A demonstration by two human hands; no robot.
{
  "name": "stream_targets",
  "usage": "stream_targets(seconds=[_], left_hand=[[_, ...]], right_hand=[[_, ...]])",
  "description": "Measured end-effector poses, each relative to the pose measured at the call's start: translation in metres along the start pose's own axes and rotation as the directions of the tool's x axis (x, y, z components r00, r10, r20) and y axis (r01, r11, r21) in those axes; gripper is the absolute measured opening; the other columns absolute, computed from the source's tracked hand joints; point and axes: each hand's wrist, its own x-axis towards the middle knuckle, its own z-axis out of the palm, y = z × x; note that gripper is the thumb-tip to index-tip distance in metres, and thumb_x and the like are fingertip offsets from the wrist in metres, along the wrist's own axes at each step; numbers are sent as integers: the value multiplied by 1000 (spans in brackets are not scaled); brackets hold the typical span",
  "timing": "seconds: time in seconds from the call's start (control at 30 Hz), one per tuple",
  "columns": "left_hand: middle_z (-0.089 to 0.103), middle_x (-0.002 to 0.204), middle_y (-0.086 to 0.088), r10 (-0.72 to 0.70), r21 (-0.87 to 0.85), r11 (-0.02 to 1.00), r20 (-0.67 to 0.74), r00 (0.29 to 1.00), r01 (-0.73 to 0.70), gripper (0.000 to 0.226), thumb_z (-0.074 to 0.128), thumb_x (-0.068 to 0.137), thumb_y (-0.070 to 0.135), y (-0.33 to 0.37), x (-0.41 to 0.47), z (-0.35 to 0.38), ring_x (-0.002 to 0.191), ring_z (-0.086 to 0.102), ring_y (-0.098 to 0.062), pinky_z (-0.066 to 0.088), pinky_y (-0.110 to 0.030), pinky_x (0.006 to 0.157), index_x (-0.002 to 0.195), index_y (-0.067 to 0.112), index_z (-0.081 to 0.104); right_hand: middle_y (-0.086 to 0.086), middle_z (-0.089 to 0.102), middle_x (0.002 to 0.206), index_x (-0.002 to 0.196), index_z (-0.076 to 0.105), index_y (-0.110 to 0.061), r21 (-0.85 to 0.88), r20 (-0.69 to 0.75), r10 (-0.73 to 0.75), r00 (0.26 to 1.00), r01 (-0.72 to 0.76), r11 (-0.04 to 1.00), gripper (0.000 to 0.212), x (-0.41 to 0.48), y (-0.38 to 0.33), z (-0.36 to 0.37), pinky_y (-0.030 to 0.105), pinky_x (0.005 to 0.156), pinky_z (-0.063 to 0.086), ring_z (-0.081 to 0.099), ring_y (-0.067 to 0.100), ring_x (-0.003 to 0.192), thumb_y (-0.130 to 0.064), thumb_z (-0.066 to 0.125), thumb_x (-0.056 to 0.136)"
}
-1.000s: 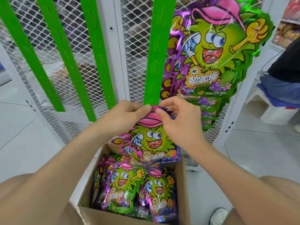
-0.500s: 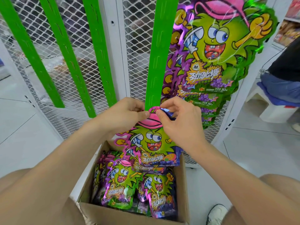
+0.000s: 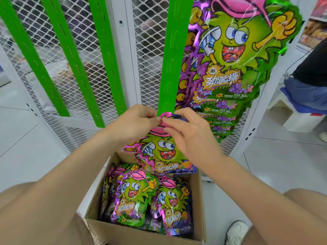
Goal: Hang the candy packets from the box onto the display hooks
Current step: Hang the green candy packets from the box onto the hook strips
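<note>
1. Nearest the viewer, an open cardboard box sits on the floor between the person's knees. More candy packets stand in it, packed close, faces up.
2. Just above the box's far edge, one candy packet hangs upright, its long axis vertical and its printed face towards the viewer.
3. The left hand and right hand meet at the packet's pink top. Each grip is a narrow thumb-and-finger pinch on that top edge, fingertips almost touching. The body of the packet hangs straight down from the grip, free of the box.
4. Both hands are equally near the target: the pinched top lies right at the lower end of a green slotted strip. Whether it touches the strip cannot be told, and no hook is visible there.
5. The coming move likely calls for lifting the packet's top up the strip to a hook.
6. Just right of the strip, hung packets overlap in a column.
7. Behind all this stands a white mesh panel.
</note>
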Motion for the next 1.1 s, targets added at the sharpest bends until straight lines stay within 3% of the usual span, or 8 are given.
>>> stream_targets(seconds=[0.17, 0.3, 0.43, 0.5, 0.7, 0.93, 1.03, 1.1], left_hand=[[62, 83, -11, -11, -36, 999, 15, 1000, 11, 30, 65, 103, 34, -3, 0, -3, 83, 56, -21, 42, -39, 83, 82, 16, 75], [69, 91, -20, -4, -19, 1000, 42, 999, 5, 29, 62, 107, 32, 0, -4, -1, 91, 62, -24, 46, -40, 91, 92, 12, 77], [77, 107, -20, 2, 12, 1000, 43, 999, -3, 26, 57, 110, 30, 3, -10, 2, 101, 72, -26, 53, -45, 101, 100, 17, 78], [76, 105, -21, 36, 44, 998, 40, 999, -37, 24, 57, 110, 28, 2, -11, 3, 90, 67, -21, 54, -39, 89, 99, 17, 76], [78, 102, -3, 152, 64, 986, -7, 988, -151, 14, 68, 101, 4, -7, -8, 9, 94, 76, -17, 61, -40, 92, 110, 13, 72], [59, 134, -4, 355, 359, 904, -334, 873, -231, 41, 65, 97, 5, -38, -4, 32, 128, 52, -20, 36, -26, 108, 135, 12, 53], [52, 119, -10, 330, 391, 916, -602, 727, -92, 38, 63, 82, 1, -73, -8, 52, 114, 47, -31, 40, -43, 99, 117, 9, 52], [51, 118, -15, 99, 361, 924, -542, 834, 124, 35, 64, 83, 6, -110, -8, 67, 112, 48, -38, 43, -50, 98, 116, 7, 52]], right_hand=[[18, 58, 119, 109, 80, -8, 32, -43, -26, 999, 27, 999, 17, -3, 0, -2, 17, 81, 43, 40, 4, 90, -9, 81, 92], [17, 47, 142, 112, 78, -9, 13, 3, -61, 998, 61, 998, 15, -10, -2, -2, 40, 70, 53, 54, 19, 88, -9, 76, 97], [-27, 51, 136, 143, 60, -22, 138, 49, 41, 998, -47, 989, 42, -16, -3, -3, 32, 84, 54, 64, 9, 103, -31, 66, 102], [-5, 47, 148, 123, 71, -11, 56, 45, -21, 999, 19, 998, 24, -13, -5, -6, 36, 78, 55, 64, 16, 99, -24, 69, 102], [-6, 59, 99, 107, 51, -17, 117, 133, 209, 969, -225, 967, 29, -28, -9, 3, 44, 72, 53, 61, 19, 82, -20, 76, 94], [-1, 57, 98, 97, 64, -14, 51, 72, 187, 980, -191, 980, 15, -37, -9, -4, 32, 83, 50, 58, 17, 92, -4, 66, 86], [-11, 64, 74, 102, 65, -25, 44, 547, 226, 806, -297, 954, 11, -53, -8, 5, 39, 72, 58, 65, 12, 73, -20, 61, 94], [-10, 62, 80, 112, 64, -29, -79, 820, 175, 545, -195, 978, 15, -67, -5, 14, 39, 78, 58, 68, 21, 87, -31, 58, 98]])
